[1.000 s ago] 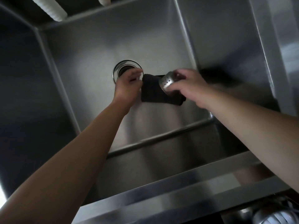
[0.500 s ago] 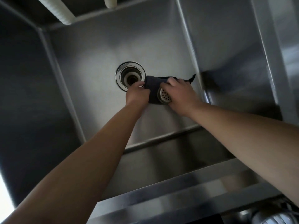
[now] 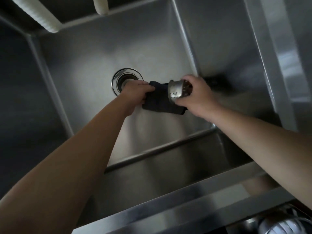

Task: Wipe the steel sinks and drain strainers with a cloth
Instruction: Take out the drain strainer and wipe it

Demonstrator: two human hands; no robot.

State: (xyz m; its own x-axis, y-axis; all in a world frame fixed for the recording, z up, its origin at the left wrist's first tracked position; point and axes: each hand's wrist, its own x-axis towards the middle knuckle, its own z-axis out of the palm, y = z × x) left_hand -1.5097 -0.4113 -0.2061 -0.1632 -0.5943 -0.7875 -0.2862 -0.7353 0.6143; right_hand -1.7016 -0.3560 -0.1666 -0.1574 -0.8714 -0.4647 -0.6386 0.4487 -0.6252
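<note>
I look down into a deep steel sink (image 3: 94,68). Its round drain opening (image 3: 124,77) lies in the middle of the floor with no strainer in it. My left hand (image 3: 136,92) is closed on the left edge of a dark cloth (image 3: 158,102) just right of the drain. My right hand (image 3: 196,95) holds a perforated steel strainer basket (image 3: 176,91), tilted on its side, over the right part of the cloth. The strainer's far end is hidden by my fingers.
A steel divider wall (image 3: 187,41) separates this basin from a second one (image 3: 236,68) on the right. The sink's front rim (image 3: 168,210) runs across the bottom. Two white ribbed hoses (image 3: 38,16) show above the back edge. A shiny metal object (image 3: 283,225) sits at bottom right.
Half a second ago the strainer was pressed into the cloth. Now my right hand has pulled it out and turned it on its side, and the cloth hangs flatter from my left hand.
</note>
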